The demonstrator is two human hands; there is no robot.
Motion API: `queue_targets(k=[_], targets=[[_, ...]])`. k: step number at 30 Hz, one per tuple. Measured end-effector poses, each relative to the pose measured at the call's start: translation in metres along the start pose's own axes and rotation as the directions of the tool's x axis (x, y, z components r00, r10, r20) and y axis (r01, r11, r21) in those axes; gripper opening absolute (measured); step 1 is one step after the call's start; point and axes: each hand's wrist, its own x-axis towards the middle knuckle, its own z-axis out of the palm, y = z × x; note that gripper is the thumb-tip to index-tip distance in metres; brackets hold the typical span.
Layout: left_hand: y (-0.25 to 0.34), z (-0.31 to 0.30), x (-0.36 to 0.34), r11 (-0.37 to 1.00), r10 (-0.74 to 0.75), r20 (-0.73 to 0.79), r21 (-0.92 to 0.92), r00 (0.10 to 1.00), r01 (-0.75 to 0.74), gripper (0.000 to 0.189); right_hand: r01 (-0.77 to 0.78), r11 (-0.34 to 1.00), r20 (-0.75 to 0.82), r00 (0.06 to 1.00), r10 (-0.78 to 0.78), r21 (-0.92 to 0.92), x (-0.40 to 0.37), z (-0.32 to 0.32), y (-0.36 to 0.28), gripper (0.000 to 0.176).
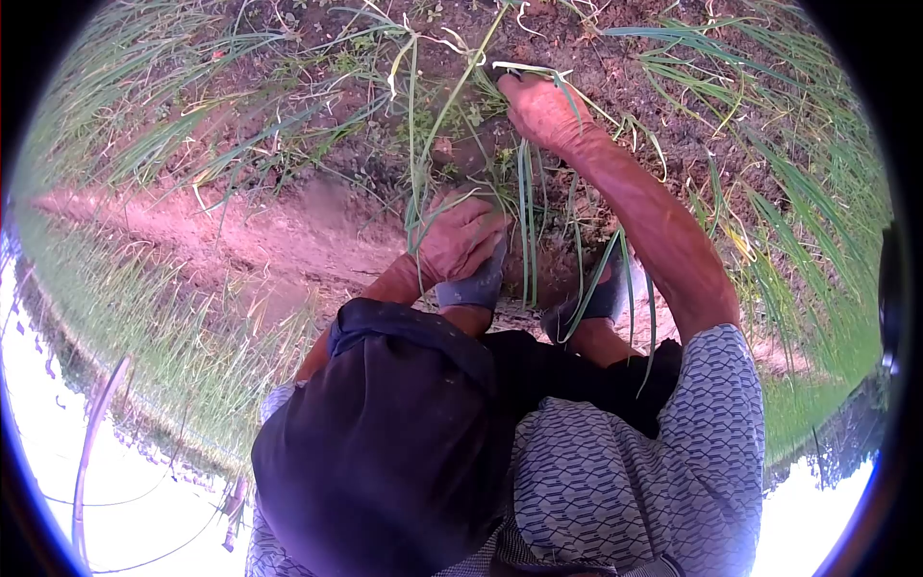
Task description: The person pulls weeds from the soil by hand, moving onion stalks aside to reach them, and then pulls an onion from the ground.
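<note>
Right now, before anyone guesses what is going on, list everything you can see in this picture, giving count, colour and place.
long-leaved plants: many, green with some yellowed blades, across the top and both sides
soil: one bed, reddish brown, centre and left
shoes: two, grey, centre, below the stalks
thin curved rod: one, pale, lower left edge
dark garment: one, near black, bottom centre
patterned shirt: one, grey-blue geometric print, bottom right
left hand: one, centre, closed around green stalks
right hand: one, top centre, among the blades, grip unclear
</note>
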Motion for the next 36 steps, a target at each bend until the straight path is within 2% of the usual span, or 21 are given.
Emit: queue_targets(k=[1,4,5,6,8,11,14,15,18,19,23,26,27,28,30,31,33,36], targets=[[0.000,0.001,0.000,1.000,0.000,-0.008,0.000,1.000,0.000,0.039,-0.057,0.996,0.181,0.981,0.068,-0.068,0.005,-0.001,-0.003,0.025],[-0.003,0.008,-0.005,1.000,-0.001,-0.019,0.005,1.000,0.001,0.038,-0.092,0.993,0.030,0.995,0.095,-0.071,0.010,-0.006,0.003,0.024],[-0.007,0.013,-0.009,1.000,-0.002,-0.017,0.007,1.000,0.002,0.037,-0.214,0.974,0.163,0.961,0.224,-0.077,0.013,-0.014,0.013,0.022],[-0.007,0.012,-0.008,1.000,-0.002,-0.017,0.010,1.000,0.003,0.036,-0.246,0.969,0.092,0.964,0.248,-0.032,0.012,-0.022,0.018,0.021],[-0.004,0.011,-0.006,0.999,-0.034,-0.052,-0.011,0.998,0.033,0.036,-0.337,0.938,0.119,0.937,0.327,0.077,0.016,-0.022,0.028,0.027],[0.000,0.011,-0.005,0.998,-0.065,-0.081,-0.028,0.995,0.063,0.036,-0.336,0.851,0.204,0.940,0.274,0.405,0.016,-0.022,0.021,0.032],[0.002,0.004,-0.002,0.998,-0.060,-0.066,-0.011,0.996,0.060,0.035,-0.171,0.969,0.229,0.965,0.129,0.176,0.017,-0.010,0.005,0.040],[0.003,0.002,-0.001,0.999,-0.053,-0.054,-0.005,0.997,0.053,0.035,-0.245,0.965,0.291,0.934,0.209,0.093,0.021,-0.022,-0.011,0.040],[-0.001,0.009,-0.003,0.999,-0.048,-0.065,-0.027,0.997,0.046,0.034,-0.115,0.991,0.141,0.984,0.105,0.066,0.024,-0.004,-0.007,0.041],[0.002,0.000,0.002,1.000,0.005,-0.097,0.016,0.995,-0.003,0.035,-0.123,0.991,0.196,0.974,0.111,0.050,0.026,-0.002,-0.008,0.041],[0.002,0.004,-0.002,0.999,-0.040,-0.075,0.009,0.996,0.041,0.034,-0.092,0.993,0.232,0.967,0.106,-0.068,0.032,-0.001,-0.017,0.035],[0.002,-0.001,0.000,0.999,0.011,-0.081,0.031,0.997,-0.009,0.032,0.020,0.996,0.161,0.987,-0.007,-0.082,0.030,0.004,-0.008,0.031],[0.001,0.001,-0.002,0.999,-0.012,-0.070,0.029,0.997,0.014,0.034,-0.023,0.998,0.121,0.992,0.030,-0.056,0.028,0.007,-0.004,0.029],[-0.001,0.005,-0.006,0.999,-0.034,-0.060,0.027,0.998,0.035,0.037,-0.133,0.990,0.169,0.976,0.138,-0.040,0.028,-0.009,-0.003,0.027],[-0.005,0.011,-0.009,0.998,-0.055,-0.057,0.012,0.997,0.056,0.040,-0.247,0.969,-0.040,0.968,0.247,0.010,0.027,-0.012,0.022,0.029],[-0.006,0.013,-0.009,0.999,-0.054,-0.061,-0.002,0.997,0.054,0.040,-0.391,0.898,0.115,0.920,0.375,0.203,0.031,-0.026,0.020,0.027],[-0.003,0.009,-0.008,0.999,-0.047,-0.063,-0.007,0.997,0.047,0.037,-0.671,0.579,0.470,0.740,0.482,0.463,0.034,-0.054,0.016,0.025],[0.003,-0.002,-0.001,0.999,-0.036,-0.060,-0.007,0.998,0.036,0.034,-0.569,0.684,0.507,0.798,0.326,0.456,0.030,-0.062,0.003,0.031]])
